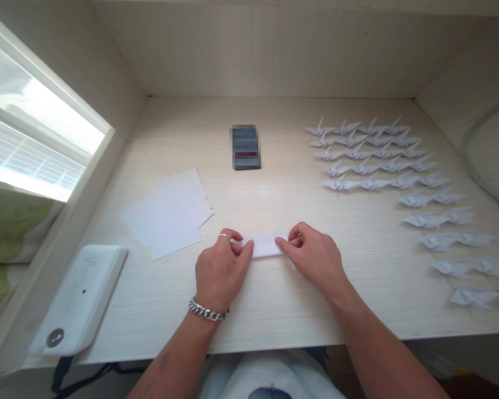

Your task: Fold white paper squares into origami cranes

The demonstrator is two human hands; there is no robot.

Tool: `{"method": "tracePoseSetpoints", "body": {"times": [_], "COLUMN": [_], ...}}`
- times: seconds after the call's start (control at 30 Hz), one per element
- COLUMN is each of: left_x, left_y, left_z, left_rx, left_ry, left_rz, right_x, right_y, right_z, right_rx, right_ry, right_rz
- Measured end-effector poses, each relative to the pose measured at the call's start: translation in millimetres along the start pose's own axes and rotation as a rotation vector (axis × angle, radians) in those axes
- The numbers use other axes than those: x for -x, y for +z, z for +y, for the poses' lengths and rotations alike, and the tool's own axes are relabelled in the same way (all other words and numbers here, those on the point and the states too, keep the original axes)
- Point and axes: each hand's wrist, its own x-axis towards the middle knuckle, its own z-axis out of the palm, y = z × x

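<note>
A white sheet of paper (266, 246), folded into a narrow strip, lies near the front of the desk between my hands. My left hand (225, 266) pinches its left end between thumb and fingers; a ring and a chain bracelet show on this hand and wrist. At the right end, my right hand (316, 252) grips the paper the same way, thumb on top. The fingertips beneath the paper are partly hidden. Several loose white paper sheets (177, 213) lie overlapping to the left of my hands.
Rows of folded white paper cranes (368, 183) cover the desk's right side. A dark, blurred-out rectangular object (246, 147) lies toward the back. At the front left rests a white device (81, 299) with a round button. A grey cable (468, 160) hangs along the right wall.
</note>
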Motion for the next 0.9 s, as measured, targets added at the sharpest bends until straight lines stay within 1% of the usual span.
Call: {"method": "tracePoseSetpoints", "body": {"times": [0.4, 0.63, 0.9], "left_x": [0.3, 0.2, -0.1], "left_y": [-0.3, 1.5, 1.2], "left_z": [1.2, -0.4, 0.2], "left_rx": [-0.021, -0.037, -0.046], "left_ry": [0.004, 0.03, 0.023], "left_rz": [-0.005, 0.019, 0.018], "right_x": [0.4, 0.5, 0.6], "right_y": [-1.2, -1.1, -1.9], "right_z": [-0.4, -1.6, -1.3], "right_rx": [-0.005, 0.003, 0.02], "right_ry": [-0.012, -0.003, -0.005], "right_rz": [0.002, 0.005, -0.004]}}
